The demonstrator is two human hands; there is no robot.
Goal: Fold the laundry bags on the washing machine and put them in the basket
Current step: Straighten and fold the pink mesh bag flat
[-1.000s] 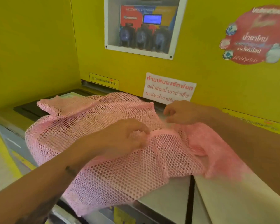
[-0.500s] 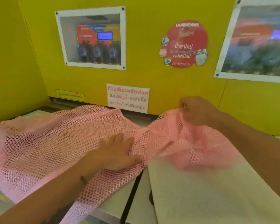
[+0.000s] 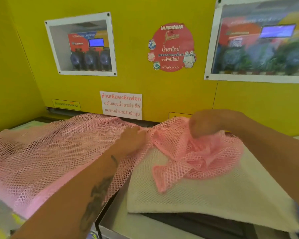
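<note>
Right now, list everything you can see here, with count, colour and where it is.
Pink mesh laundry bag: one, pink, spread over the washing machine top, right end bunched.
White mesh laundry bag: one, cream, right, under the pink bunch.
Washing machine: grey top, beneath the bags.
Windows: two, white-framed, in the yellow wall.
Round sticker: one, red, between the windows.
Paper notice: one, white, red lettering, low on the wall.
Left hand: presses the pink bag's middle.
Right hand: grips the bunched end.

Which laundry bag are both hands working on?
The pink net bag, spread across the left machine: left hand presses it, right hand bunches its end over the untouched cream bag.
</note>
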